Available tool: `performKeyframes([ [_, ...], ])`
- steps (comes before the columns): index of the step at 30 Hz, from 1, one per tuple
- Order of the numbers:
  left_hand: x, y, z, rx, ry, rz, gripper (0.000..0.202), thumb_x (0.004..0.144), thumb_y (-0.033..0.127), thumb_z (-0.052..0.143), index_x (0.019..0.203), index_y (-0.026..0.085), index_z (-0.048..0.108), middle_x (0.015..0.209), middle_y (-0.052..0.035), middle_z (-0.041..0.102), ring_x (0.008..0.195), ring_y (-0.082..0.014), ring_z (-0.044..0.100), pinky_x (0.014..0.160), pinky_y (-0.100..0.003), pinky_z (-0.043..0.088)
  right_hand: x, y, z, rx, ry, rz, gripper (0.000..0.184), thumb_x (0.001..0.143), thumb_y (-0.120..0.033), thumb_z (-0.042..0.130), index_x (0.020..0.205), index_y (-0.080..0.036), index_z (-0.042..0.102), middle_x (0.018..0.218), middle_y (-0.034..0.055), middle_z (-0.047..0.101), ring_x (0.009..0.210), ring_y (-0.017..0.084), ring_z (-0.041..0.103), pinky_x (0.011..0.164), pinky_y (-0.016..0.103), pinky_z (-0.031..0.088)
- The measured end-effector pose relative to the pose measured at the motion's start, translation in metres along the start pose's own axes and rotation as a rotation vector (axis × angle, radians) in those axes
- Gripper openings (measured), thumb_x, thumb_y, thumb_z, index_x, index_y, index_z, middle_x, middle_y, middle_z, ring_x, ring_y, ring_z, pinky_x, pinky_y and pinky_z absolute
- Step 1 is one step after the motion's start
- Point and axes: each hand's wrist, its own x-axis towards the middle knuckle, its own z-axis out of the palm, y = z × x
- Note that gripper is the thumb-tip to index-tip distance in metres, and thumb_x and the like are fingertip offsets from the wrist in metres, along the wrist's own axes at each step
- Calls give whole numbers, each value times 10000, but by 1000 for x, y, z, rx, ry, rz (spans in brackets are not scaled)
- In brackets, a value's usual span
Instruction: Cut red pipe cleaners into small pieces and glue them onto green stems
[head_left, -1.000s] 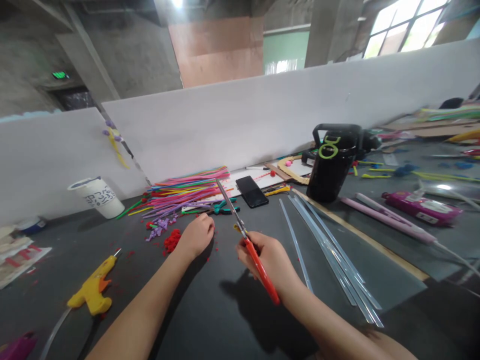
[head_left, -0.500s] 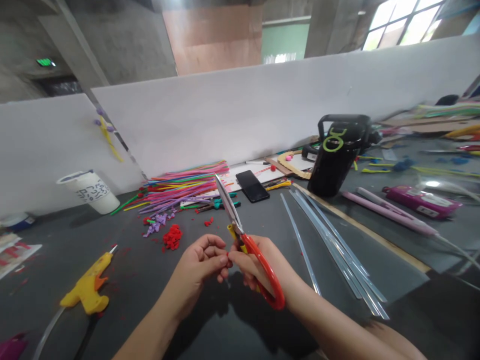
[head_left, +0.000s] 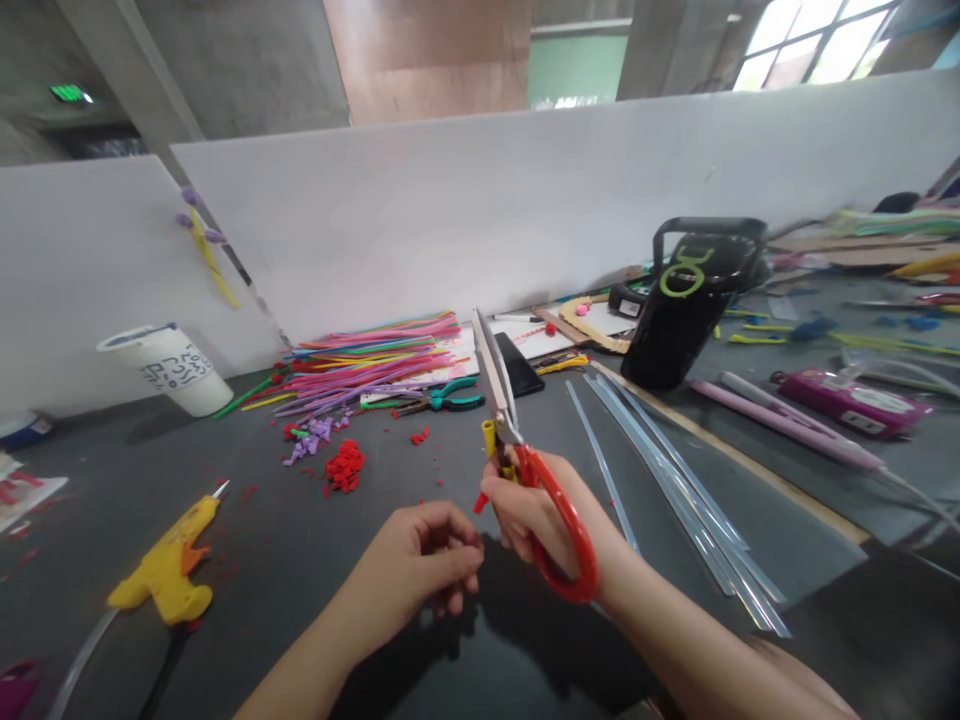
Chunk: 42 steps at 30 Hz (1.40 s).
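My right hand (head_left: 536, 515) is closed around the red handles of a pair of scissors (head_left: 517, 440), whose blades point up and away, shut. A small red piece (head_left: 480, 503) shows at its fingertips, beside a short yellow piece (head_left: 489, 438) at the scissors' pivot. My left hand (head_left: 420, 560) hovers just left of it, fingers curled in a loose pinch; whether anything is in them I cannot make out. A pile of red cut bits (head_left: 345, 467) and purple bits (head_left: 307, 440) lies on the dark table (head_left: 300, 560) beyond my left hand.
A bundle of coloured pipe cleaners (head_left: 375, 360), green-handled pliers (head_left: 450, 397), a phone (head_left: 517, 365), a black jug (head_left: 686, 300), several clear glue sticks (head_left: 675, 480), a yellow glue gun (head_left: 165, 570), a paper cup (head_left: 169, 368) and a pink pack (head_left: 855, 403) lie about.
My left hand came back from the table toward me and met the right hand, then dropped slightly lower. The scissors tilted more upright and moved right.
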Motion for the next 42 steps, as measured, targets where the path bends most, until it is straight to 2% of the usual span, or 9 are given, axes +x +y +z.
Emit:
performKeyframes([
  [3, -1, 1, -1, -9, 36, 2, 262, 760, 374, 548, 662, 133, 579, 499, -11, 591, 376, -65, 482, 363, -163, 319, 1, -1, -6, -39, -52, -3, 79, 691, -197, 450, 612, -196, 448, 290, -106, 362, 301, 73, 391, 357, 171, 353],
  [9, -6, 4, 5, -205, 38, 62, 124, 678, 239, 668, 692, 131, 608, 596, -16, 633, 472, -81, 543, 447, -180, 408, -4, -5, 0, -92, -120, 79, 95, 674, -171, 471, 584, -193, 452, 340, -99, 419, 302, 61, 384, 326, 157, 307],
  [17, -4, -1, 4, -244, 128, 75, 142, 671, 249, 674, 642, 135, 594, 523, 0, 614, 416, -71, 524, 397, -164, 385, -5, 7, -1, -68, -185, -37, 84, 700, -244, 542, 673, -176, 500, 484, -74, 484, 346, 41, 393, 331, 138, 298],
  [21, -6, 0, 5, -239, 164, 70, 135, 664, 232, 672, 643, 137, 578, 512, 3, 614, 406, -70, 519, 387, -161, 378, -2, 13, -2, -112, -95, -54, 33, 693, -196, 514, 670, -174, 504, 456, -80, 443, 349, 48, 404, 329, 135, 304],
  [25, -7, 3, 5, -244, 188, 64, 129, 667, 222, 668, 657, 137, 571, 514, 14, 603, 411, -63, 516, 393, -154, 375, 1, 9, -3, -139, 60, 18, 109, 710, -246, 509, 635, -186, 458, 381, -93, 375, 316, 62, 388, 317, 147, 297],
  [28, -5, 3, 6, -221, 199, 63, 141, 660, 234, 673, 651, 136, 572, 516, 13, 601, 415, -66, 517, 397, -159, 380, 1, 7, -2, -101, 23, 55, 83, 721, -248, 496, 669, -186, 477, 355, -98, 372, 304, 65, 378, 325, 151, 305],
  [31, -4, 3, 7, -189, 228, 71, 171, 635, 263, 685, 626, 134, 573, 499, 11, 595, 402, -74, 513, 388, -170, 377, -2, 8, -1, -70, -99, 2, 76, 701, -246, 531, 719, -173, 520, 420, -81, 443, 333, 60, 398, 331, 147, 300],
  [34, -3, 3, 9, -158, 248, 75, 183, 610, 271, 694, 629, 130, 578, 489, 11, 593, 393, -81, 514, 388, -180, 379, -3, 10, 2, -109, -132, -49, 64, 677, -219, 552, 677, -162, 524, 527, -52, 512, 381, 47, 417, 349, 140, 302],
  [42, -7, 4, 7, -154, 208, 46, 139, 655, 241, 659, 629, 144, 563, 505, 17, 591, 412, -75, 506, 403, -176, 370, 0, 5, -2, 37, 50, -9, 32, 683, -210, 459, 688, -183, 477, 353, -100, 373, 331, 76, 390, 343, 166, 311],
])
